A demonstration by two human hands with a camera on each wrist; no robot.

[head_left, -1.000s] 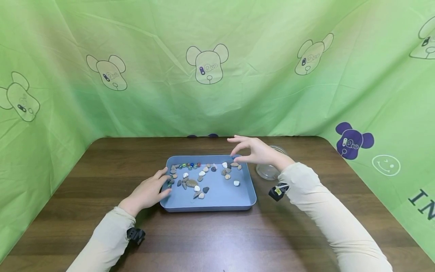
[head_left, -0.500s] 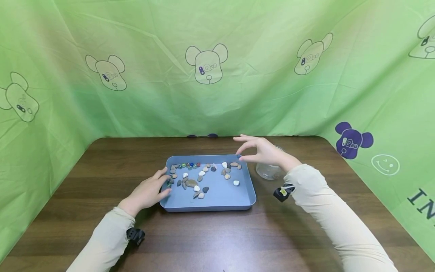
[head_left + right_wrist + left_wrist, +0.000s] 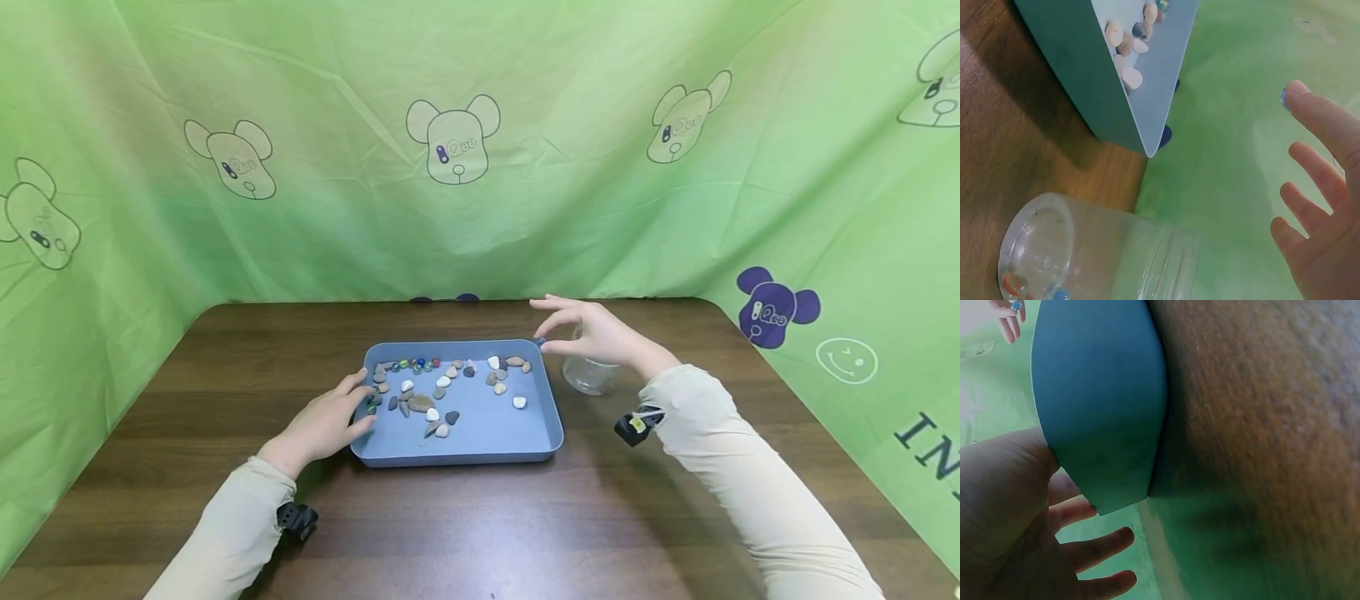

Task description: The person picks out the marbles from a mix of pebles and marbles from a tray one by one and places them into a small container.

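Note:
Between the thumb and forefinger of my right hand [image 3: 596, 335] is a small blue glass marble [image 3: 539, 342], held above the far right corner of the blue tray [image 3: 487, 437]. The right wrist view shows the marble [image 3: 1284, 99] at the fingertips, other fingers spread. A clear glass jar [image 3: 590, 377] stands right of the tray, partly behind that hand; a few marbles [image 3: 1015, 284] lie at its bottom. My left hand [image 3: 321, 423] rests at the tray's left rim with its fingers loosely extended, close to some marbles and pebbles.
Several pebbles [image 3: 422, 403] in white, tan and grey lie scattered in the tray. Coloured marbles [image 3: 422, 362] line its far left side. The brown wooden table [image 3: 480, 525] ends at a green printed cloth [image 3: 457, 233] behind and at both sides.
My right hand has moved rightward with the blue marble, from over the tray's far right part to its corner beside the jar. The left hand has stayed at the rim.

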